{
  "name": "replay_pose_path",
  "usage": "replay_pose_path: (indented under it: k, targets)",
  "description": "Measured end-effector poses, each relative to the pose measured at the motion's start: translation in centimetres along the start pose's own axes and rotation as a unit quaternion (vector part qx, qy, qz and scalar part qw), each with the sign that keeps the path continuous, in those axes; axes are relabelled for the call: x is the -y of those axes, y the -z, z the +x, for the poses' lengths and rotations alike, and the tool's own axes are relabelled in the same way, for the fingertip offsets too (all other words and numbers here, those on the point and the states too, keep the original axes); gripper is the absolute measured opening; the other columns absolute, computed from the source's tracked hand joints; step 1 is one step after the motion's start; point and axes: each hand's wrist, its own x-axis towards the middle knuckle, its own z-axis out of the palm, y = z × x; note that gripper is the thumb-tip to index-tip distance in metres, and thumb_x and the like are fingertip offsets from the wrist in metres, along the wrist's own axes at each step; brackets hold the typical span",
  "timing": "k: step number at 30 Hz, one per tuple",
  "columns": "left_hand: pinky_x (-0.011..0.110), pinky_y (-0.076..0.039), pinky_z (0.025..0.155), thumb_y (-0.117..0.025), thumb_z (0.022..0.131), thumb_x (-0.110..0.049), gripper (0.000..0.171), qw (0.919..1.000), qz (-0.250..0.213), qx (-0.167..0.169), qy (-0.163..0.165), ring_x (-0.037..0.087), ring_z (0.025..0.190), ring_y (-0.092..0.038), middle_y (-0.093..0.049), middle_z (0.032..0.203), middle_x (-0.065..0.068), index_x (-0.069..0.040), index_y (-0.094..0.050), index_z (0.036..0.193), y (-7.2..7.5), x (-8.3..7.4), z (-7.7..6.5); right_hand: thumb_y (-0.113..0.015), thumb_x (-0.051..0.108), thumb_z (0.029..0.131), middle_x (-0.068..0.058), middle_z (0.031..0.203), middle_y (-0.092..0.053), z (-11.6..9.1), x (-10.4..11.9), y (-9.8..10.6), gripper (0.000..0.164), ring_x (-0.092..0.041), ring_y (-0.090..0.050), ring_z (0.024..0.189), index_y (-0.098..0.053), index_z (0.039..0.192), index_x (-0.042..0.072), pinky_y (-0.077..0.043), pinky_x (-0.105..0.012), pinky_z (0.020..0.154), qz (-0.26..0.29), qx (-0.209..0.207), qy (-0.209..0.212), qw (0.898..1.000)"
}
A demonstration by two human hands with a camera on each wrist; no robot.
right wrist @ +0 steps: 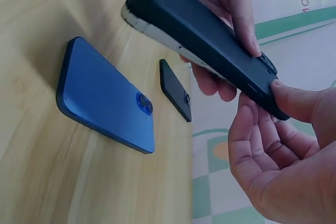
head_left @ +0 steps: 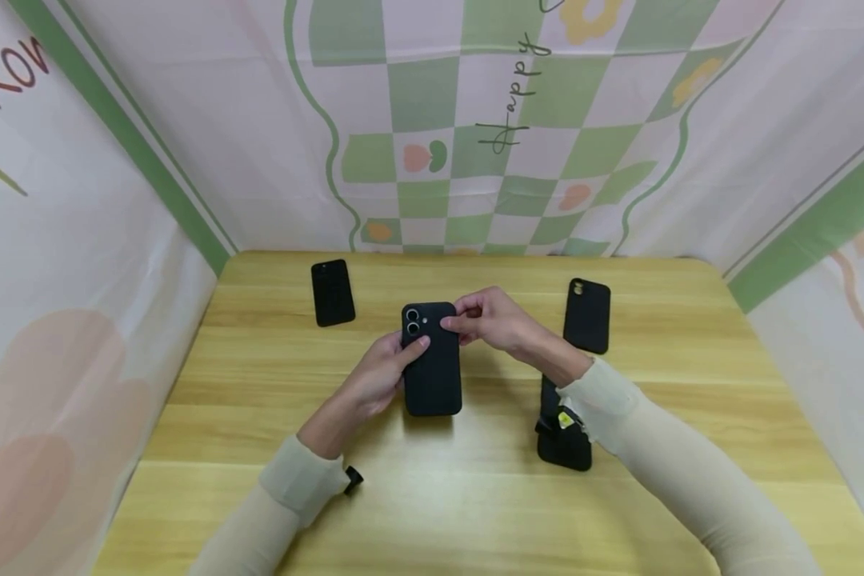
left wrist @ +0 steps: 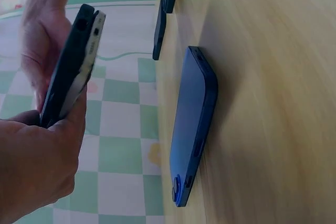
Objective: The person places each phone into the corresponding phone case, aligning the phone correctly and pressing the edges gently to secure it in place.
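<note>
Both hands hold a phone in a black case (head_left: 434,376), its back with the camera lenses facing up. A pale layer, the phone's side (right wrist: 157,38), shows below the case's edge in both wrist views. My left hand (head_left: 374,374) grips the left side, thumb lying on the back below the lenses and fingers underneath. At the upper right corner my right hand (head_left: 495,322) pinches the case, thumb on the back and fingers curled at the edge. Below the held pair, a blue phone (right wrist: 107,95) lies on the table with its lenses upward; the head view hides most of it.
At the back left of the wooden table (head_left: 259,384) lies a black phone-shaped piece (head_left: 334,293). On the right lies a black phone case (head_left: 588,320) with a camera cutout. Another dark phone-shaped piece (head_left: 565,452) is partly covered by the right forearm. Printed curtains (head_left: 274,160) enclose the table.
</note>
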Motion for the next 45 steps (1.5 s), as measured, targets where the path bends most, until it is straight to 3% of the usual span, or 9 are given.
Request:
replay_pose_path:
  k: [4,7,10,14,21,26,30,37,45]
  targets:
    - [0.047,-0.051,0.112,-0.055,0.112,-0.013,0.043,0.9999,0.006,-0.012,-0.01,0.029,0.135,-0.062,-0.064,0.145,0.018,-0.001,-0.048,0.153,0.2,-0.1,0.0,-0.071,0.007,0.102,-0.005,0.073,-0.062,-0.2,0.3,0.0,0.024,-0.027,-0.069,0.078,-0.064,0.08,0.002,-0.065,-0.04,0.08,-0.033,0.009,0.02,0.999]
    - [0.043,-0.057,0.105,-0.058,0.11,-0.011,0.04,0.9994,0.012,-0.022,-0.025,0.028,0.126,-0.068,-0.067,0.139,0.021,0.002,-0.052,0.148,0.3,-0.3,-0.1,-0.072,0.009,0.101,-0.004,0.07,-0.063,-0.5,0.6,-0.2,0.021,-0.022,-0.063,0.07,-0.067,0.081,0.004,-0.062,-0.035,0.074,-0.076,0.018,0.04,0.996]
    - [0.039,-0.061,0.097,-0.061,0.109,-0.012,0.032,0.9985,0.027,-0.032,-0.034,0.024,0.113,-0.073,-0.072,0.128,0.02,0.004,-0.059,0.137,0.5,-0.5,-0.1,-0.074,0.012,0.1,0.0,0.064,-0.06,-0.8,0.8,-0.3,0.02,-0.014,-0.051,0.056,-0.07,0.081,0.006,-0.046,-0.024,0.057,-0.124,0.029,0.061,0.99]
    - [0.033,-0.063,0.088,-0.063,0.108,-0.012,0.027,0.9976,0.046,-0.033,-0.041,0.019,0.1,-0.074,-0.074,0.115,0.014,0.005,-0.063,0.128,0.6,-0.7,0.0,-0.075,0.014,0.1,0.005,0.059,-0.057,-1.1,1.2,-0.7,0.025,-0.01,-0.039,0.05,-0.068,0.076,0.008,-0.033,-0.023,0.052,-0.166,0.042,0.081,0.982]
    - [0.03,-0.064,0.079,-0.064,0.108,-0.013,0.026,0.9948,0.073,-0.033,-0.062,0.018,0.091,-0.073,-0.071,0.111,0.014,0.007,-0.066,0.125,0.4,-0.6,0.0,-0.077,0.014,0.098,0.007,0.058,-0.055,-1.3,1.6,-1.0,0.028,-0.01,-0.041,0.051,-0.067,0.073,0.01,-0.032,-0.022,0.051,-0.199,0.041,0.09,0.975]
    - [0.034,-0.065,0.082,-0.063,0.108,-0.013,0.021,0.9911,0.079,-0.063,-0.087,0.021,0.095,-0.073,-0.069,0.115,0.016,0.004,-0.066,0.121,0.0,-0.8,-0.1,-0.078,0.017,0.098,0.005,0.067,-0.061,-1.4,1.5,-1.2,0.018,-0.012,-0.047,0.058,-0.072,0.084,0.009,-0.039,-0.024,0.056,-0.188,0.009,0.079,0.979]
    - [0.027,-0.062,0.075,-0.064,0.108,-0.015,0.019,0.9849,0.091,-0.097,-0.111,0.017,0.088,-0.07,-0.07,0.108,0.011,0.001,-0.068,0.117,-0.2,-1.0,-0.1,-0.079,0.02,0.098,0.001,0.079,-0.071,-1.4,1.4,-1.2,0.012,-0.018,-0.058,0.067,-0.077,0.092,0.01,-0.048,-0.026,0.062,-0.171,-0.02,0.075,0.982]
    - [0.022,-0.055,0.064,-0.067,0.106,-0.017,0.019,0.9768,0.065,-0.156,-0.131,0.012,0.076,-0.065,-0.067,0.095,0.003,0.0,-0.069,0.115,-0.2,-1.4,-0.1,-0.08,0.024,0.097,0.001,0.081,-0.074,-1.6,0.6,-1.1,0.013,-0.022,-0.065,0.073,-0.081,0.094,0.011,-0.053,-0.029,0.065,-0.165,-0.038,0.077,0.982]
    - [0.024,-0.059,0.063,-0.066,0.107,-0.017,0.02,0.9709,0.02,-0.181,-0.156,0.014,0.076,-0.069,-0.068,0.092,0.006,0.001,-0.068,0.116,0.0,-1.8,-0.3,-0.08,0.023,0.097,0.001,0.086,-0.078,-1.8,0.1,-1.0,0.013,-0.014,-0.066,0.072,-0.083,0.097,0.01,-0.055,-0.027,0.066,-0.164,-0.047,0.076,0.982]
